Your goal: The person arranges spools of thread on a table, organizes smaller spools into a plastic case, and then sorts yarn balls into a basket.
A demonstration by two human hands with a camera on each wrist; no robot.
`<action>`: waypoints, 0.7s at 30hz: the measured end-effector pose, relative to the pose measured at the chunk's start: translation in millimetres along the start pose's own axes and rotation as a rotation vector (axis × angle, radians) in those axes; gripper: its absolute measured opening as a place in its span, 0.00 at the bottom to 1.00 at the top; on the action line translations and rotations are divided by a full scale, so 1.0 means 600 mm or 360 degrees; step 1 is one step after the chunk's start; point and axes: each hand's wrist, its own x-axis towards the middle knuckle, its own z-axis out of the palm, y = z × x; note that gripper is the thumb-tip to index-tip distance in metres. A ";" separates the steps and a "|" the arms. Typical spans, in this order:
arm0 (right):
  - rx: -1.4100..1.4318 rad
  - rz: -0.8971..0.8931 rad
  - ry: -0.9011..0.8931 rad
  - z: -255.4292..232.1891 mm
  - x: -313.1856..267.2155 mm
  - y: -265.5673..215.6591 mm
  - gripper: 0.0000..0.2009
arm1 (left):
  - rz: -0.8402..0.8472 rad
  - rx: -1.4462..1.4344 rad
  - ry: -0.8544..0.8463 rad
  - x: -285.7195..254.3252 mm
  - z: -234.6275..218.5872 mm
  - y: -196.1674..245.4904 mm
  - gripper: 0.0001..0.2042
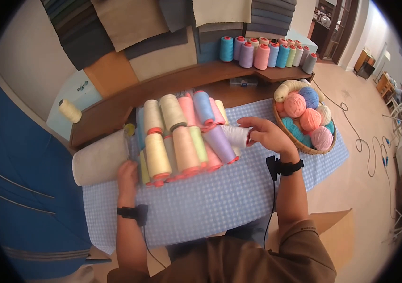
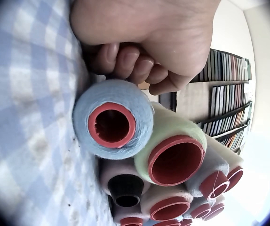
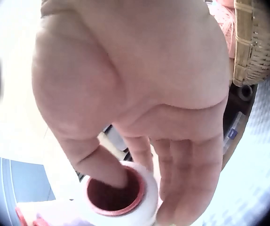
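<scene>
On the checked cloth, cones of thread lie stacked in a pile, among them a cream cone (image 1: 157, 154), a peach cone (image 1: 185, 150) and a purple cone (image 1: 221, 144). My right hand (image 1: 271, 136) grips a white thread cone (image 1: 234, 135) at the pile's right end. In the right wrist view, the thumb goes inside the cone's red core (image 3: 116, 190) while the fingers lie along its outside. At the pile's left end is my left hand (image 1: 128, 179), its fingers curled. The left wrist view has those fingers right beside a light blue cone (image 2: 85, 110), with nothing visible in them.
A wicker basket (image 1: 300, 147) of yarn balls stands at the right. Left of the pile lies a large off-white roll (image 1: 101, 158). More thread cones (image 1: 261, 56) stand on the wooden shelf (image 1: 187, 78) behind. A cardboard box (image 1: 335, 236) is low at the right.
</scene>
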 end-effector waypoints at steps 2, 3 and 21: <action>0.0115 0.0003 -0.0119 0.010 -0.005 -0.012 0.25 | 0.0001 -0.0002 -0.0016 0.000 -0.001 0.001 0.16; 0.0014 -0.0046 -0.0159 0.011 -0.007 -0.016 0.26 | -0.0002 -0.0004 -0.0020 0.000 -0.001 0.002 0.16; 0.1104 -0.0040 0.0316 0.000 0.013 -0.005 0.22 | 0.0037 0.0038 -0.0012 0.006 -0.002 -0.004 0.15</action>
